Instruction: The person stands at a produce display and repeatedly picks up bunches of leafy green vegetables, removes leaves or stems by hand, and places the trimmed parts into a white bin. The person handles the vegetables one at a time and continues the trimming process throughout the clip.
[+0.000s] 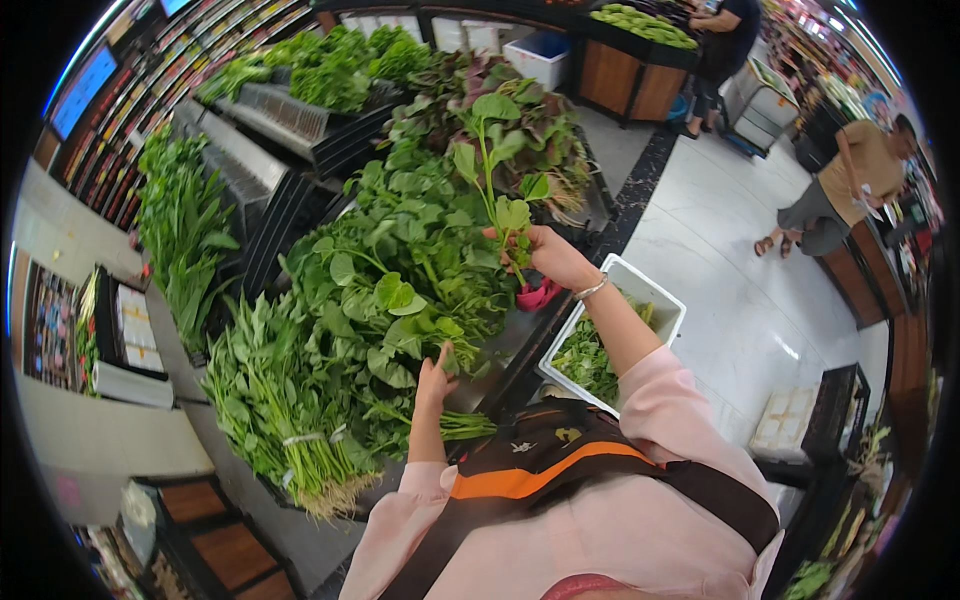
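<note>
My right hand point(551, 259) grips a few leafy green stems point(487, 161), held upright over the display; something pink-red point(537, 294) shows just below the fingers. Lower and to the left, my left hand point(436, 382) reaches into the front of a pile of leafy greens point(420, 300), its fingers at the stem ends; whether it grips any stem I cannot tell. A tied bundle of rooted greens point(315, 450) lies left of that hand. Red-purple leafy vegetables point(555, 142) are heaped at the back of the display.
A white foam box point(555, 367) holding loose greens stands below my right forearm. Black sloped racks point(262, 180) with more greens are at the left. One person point(855, 172) stands at the right, another point(724, 52) at the back by a cart point(759, 105).
</note>
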`<state>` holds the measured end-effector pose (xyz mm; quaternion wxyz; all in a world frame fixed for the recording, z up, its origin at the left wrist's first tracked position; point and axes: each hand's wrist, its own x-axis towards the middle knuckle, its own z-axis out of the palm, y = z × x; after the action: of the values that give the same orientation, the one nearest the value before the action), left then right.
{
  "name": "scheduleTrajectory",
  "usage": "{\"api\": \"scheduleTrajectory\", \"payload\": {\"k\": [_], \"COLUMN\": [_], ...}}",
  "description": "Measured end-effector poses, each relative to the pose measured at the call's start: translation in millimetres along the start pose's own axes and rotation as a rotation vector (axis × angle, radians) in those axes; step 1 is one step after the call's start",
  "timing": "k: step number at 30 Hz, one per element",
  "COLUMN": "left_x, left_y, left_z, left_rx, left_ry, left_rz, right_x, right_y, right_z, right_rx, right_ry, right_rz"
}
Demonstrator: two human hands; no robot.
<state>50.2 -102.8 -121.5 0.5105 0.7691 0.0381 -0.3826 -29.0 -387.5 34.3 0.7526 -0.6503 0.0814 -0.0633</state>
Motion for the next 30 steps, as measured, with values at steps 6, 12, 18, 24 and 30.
{"api": "scheduleTrajectory", "payload": {"k": [6,12,18,24,30], "left_x": [-75,-85,-95,-110,-110], "left_y": [99,182,189,178,172], "left_z": [6,120,195,247,264], "left_rx": [0.69,-0.075,-0.17,-0.158,-0.154], "left_ry": [0.132,-0.556,-0.83,-0.896,-0.942], "left_rz": [0.497,0.768,0.537,0.5,0.399], "right_x": [-77,-132,-187,-212,-229], "right_y": [-5,5,26,44,30], "right_z": [-37,-44,-59,-63,-49], "right_rx": [-0.209,-0.053,0.251,0.232,0.514], "right_ry": [0.135,0.158,0.283,0.695,0.845], "right_rz": [-0.02,-0.046,-0.082,-0.175,-0.284]}}
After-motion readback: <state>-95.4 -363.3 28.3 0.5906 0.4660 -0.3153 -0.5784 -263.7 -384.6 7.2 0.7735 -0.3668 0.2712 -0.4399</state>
